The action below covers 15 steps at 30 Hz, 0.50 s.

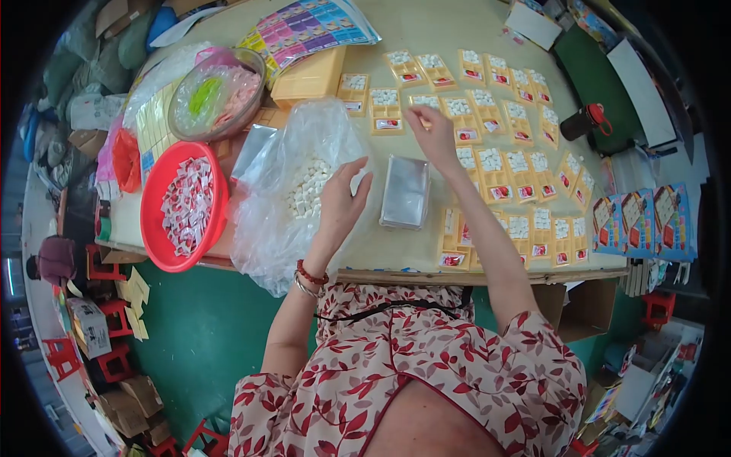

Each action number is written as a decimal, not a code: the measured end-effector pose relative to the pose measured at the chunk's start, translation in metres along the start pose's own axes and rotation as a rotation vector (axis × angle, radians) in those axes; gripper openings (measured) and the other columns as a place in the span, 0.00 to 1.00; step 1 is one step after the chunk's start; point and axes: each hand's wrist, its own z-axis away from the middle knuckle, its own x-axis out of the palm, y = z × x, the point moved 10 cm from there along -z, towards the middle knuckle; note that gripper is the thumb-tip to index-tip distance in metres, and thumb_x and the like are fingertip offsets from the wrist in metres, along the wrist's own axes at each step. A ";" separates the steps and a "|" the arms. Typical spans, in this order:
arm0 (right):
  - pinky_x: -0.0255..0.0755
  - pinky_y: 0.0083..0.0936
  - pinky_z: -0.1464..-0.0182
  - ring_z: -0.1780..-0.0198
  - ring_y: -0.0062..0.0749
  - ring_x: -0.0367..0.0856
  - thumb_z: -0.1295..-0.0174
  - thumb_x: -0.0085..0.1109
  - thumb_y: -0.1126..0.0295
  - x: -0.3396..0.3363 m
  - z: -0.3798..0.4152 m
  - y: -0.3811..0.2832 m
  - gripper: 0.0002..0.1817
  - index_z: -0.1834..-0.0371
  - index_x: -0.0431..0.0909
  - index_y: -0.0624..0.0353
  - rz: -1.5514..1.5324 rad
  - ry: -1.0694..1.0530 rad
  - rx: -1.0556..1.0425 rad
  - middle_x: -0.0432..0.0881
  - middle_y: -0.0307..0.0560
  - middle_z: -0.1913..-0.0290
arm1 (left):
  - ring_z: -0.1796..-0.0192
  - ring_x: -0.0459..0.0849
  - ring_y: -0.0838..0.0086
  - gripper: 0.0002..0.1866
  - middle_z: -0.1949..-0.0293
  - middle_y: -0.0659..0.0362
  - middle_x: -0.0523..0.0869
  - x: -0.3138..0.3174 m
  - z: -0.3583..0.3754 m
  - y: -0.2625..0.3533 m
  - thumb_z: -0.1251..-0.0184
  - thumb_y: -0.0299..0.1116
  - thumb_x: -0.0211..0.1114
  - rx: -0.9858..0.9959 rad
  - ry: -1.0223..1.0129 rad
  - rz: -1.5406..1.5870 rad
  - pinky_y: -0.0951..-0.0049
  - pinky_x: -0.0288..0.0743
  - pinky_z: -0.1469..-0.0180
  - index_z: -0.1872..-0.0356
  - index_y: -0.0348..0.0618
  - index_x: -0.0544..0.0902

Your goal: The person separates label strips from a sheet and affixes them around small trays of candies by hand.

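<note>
My left hand (344,199) is over the right side of a clear plastic bag (263,221), thumb and fingers apart, holding nothing visible. Small white pieces (307,186) lie in that bag, close to its fingertips. My right hand (432,131) reaches to a yellow compartment tray (425,101) that has white pieces in it. Its fingers are pinched together, and whatever may be between them is too small to make out. Below this hand stands a stack of clear plastic sleeves (404,194). More yellow trays (499,175) with white pieces and small red-and-white packets spread out to the right.
At left, a red basin (149,209) holds many small packets. Behind it sits a clear bowl (255,99) with bagged items. Printed sheets (316,29) and a stack of yellow trays (308,78) lie farther back. A dark bottle (582,122) and blue printed packages (638,222) are at right.
</note>
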 end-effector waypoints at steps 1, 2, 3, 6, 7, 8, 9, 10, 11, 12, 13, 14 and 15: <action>0.71 0.24 0.55 0.59 0.35 0.80 0.40 0.56 0.64 0.009 -0.015 -0.013 0.12 0.62 0.81 0.62 0.092 0.001 -0.085 0.83 0.48 0.66 | 0.53 0.81 0.62 0.16 0.55 0.49 0.82 -0.005 0.005 0.006 0.39 0.31 0.62 0.044 0.062 0.046 0.69 0.72 0.50 0.51 0.37 0.78; 0.71 0.25 0.56 0.59 0.37 0.80 0.40 0.57 0.63 0.026 -0.030 -0.024 0.12 0.62 0.81 0.61 0.142 -0.059 -0.164 0.83 0.49 0.66 | 0.58 0.83 0.69 0.12 0.62 0.53 0.85 -0.009 0.010 0.013 0.38 0.29 0.61 0.094 0.126 0.091 0.73 0.74 0.54 0.54 0.37 0.81; 0.71 0.26 0.57 0.59 0.39 0.80 0.41 0.57 0.63 0.045 -0.045 -0.034 0.12 0.62 0.81 0.61 0.191 -0.116 -0.246 0.83 0.51 0.65 | 0.62 0.83 0.72 0.11 0.63 0.53 0.86 -0.004 0.015 0.016 0.38 0.28 0.60 0.111 0.115 0.163 0.75 0.74 0.56 0.55 0.36 0.81; 0.72 0.26 0.58 0.60 0.36 0.80 0.40 0.56 0.63 0.102 -0.088 -0.045 0.12 0.63 0.82 0.59 0.344 -0.161 -0.334 0.83 0.47 0.67 | 0.62 0.83 0.75 0.11 0.62 0.54 0.86 0.008 0.028 0.030 0.38 0.26 0.60 0.084 0.036 0.280 0.76 0.74 0.57 0.55 0.36 0.81; 0.72 0.27 0.57 0.58 0.37 0.80 0.39 0.56 0.62 0.127 -0.104 -0.022 0.13 0.61 0.81 0.61 0.144 -0.278 -0.102 0.82 0.47 0.65 | 0.62 0.83 0.75 0.11 0.62 0.54 0.86 0.006 0.030 0.034 0.38 0.26 0.60 0.088 0.046 0.274 0.76 0.74 0.57 0.55 0.36 0.81; 0.73 0.28 0.56 0.57 0.37 0.79 0.39 0.56 0.62 0.157 -0.114 0.002 0.14 0.60 0.79 0.63 -0.055 -0.395 0.130 0.82 0.48 0.64 | 0.62 0.83 0.76 0.11 0.62 0.54 0.86 0.008 0.032 0.035 0.37 0.26 0.60 0.070 0.017 0.306 0.77 0.74 0.57 0.55 0.36 0.81; 0.73 0.28 0.56 0.57 0.37 0.79 0.39 0.56 0.62 0.177 -0.131 0.007 0.14 0.60 0.79 0.63 -0.059 -0.397 0.116 0.82 0.48 0.64 | 0.62 0.82 0.77 0.11 0.63 0.55 0.86 0.008 0.032 0.035 0.37 0.26 0.60 0.054 -0.010 0.337 0.77 0.74 0.58 0.55 0.37 0.81; 0.74 0.30 0.54 0.56 0.40 0.78 0.38 0.56 0.61 0.205 -0.137 0.036 0.16 0.58 0.77 0.65 -0.668 -0.375 0.477 0.81 0.51 0.62 | 0.62 0.82 0.77 0.11 0.63 0.55 0.86 0.004 0.033 0.034 0.37 0.26 0.60 0.058 0.002 0.333 0.77 0.74 0.58 0.55 0.37 0.81; 0.74 0.32 0.53 0.56 0.43 0.78 0.38 0.57 0.60 0.239 -0.133 0.051 0.18 0.56 0.74 0.67 -1.276 -0.320 0.838 0.80 0.53 0.60 | 0.63 0.82 0.78 0.11 0.62 0.56 0.86 0.002 0.034 0.029 0.37 0.26 0.60 0.023 0.009 0.347 0.77 0.74 0.58 0.55 0.36 0.81; 0.74 0.32 0.53 0.56 0.43 0.78 0.38 0.57 0.60 0.252 -0.140 0.054 0.18 0.56 0.74 0.67 -1.277 -0.323 0.828 0.80 0.53 0.60 | 0.63 0.82 0.79 0.11 0.62 0.56 0.86 0.000 0.034 0.025 0.37 0.26 0.60 -0.009 0.013 0.361 0.78 0.74 0.58 0.55 0.36 0.81; 0.75 0.35 0.56 0.59 0.44 0.78 0.38 0.56 0.59 0.266 -0.141 0.053 0.18 0.57 0.72 0.66 -1.357 -0.334 0.860 0.78 0.55 0.61 | 0.63 0.82 0.79 0.11 0.62 0.57 0.86 -0.004 0.035 0.021 0.36 0.27 0.59 -0.017 0.036 0.381 0.78 0.74 0.58 0.55 0.36 0.81; 0.77 0.38 0.59 0.62 0.45 0.78 0.37 0.55 0.59 0.279 -0.145 0.051 0.18 0.57 0.71 0.65 -1.439 -0.351 0.892 0.77 0.56 0.62 | 0.63 0.82 0.79 0.11 0.62 0.57 0.86 -0.006 0.034 0.019 0.36 0.27 0.59 -0.010 0.038 0.377 0.78 0.74 0.58 0.55 0.36 0.81; 0.74 0.41 0.57 0.60 0.43 0.77 0.37 0.54 0.59 0.292 -0.144 0.049 0.15 0.58 0.71 0.61 -1.442 -0.376 1.004 0.76 0.51 0.60 | 0.63 0.82 0.80 0.11 0.62 0.57 0.86 -0.011 0.034 0.015 0.36 0.27 0.59 -0.023 0.053 0.373 0.79 0.74 0.57 0.54 0.36 0.81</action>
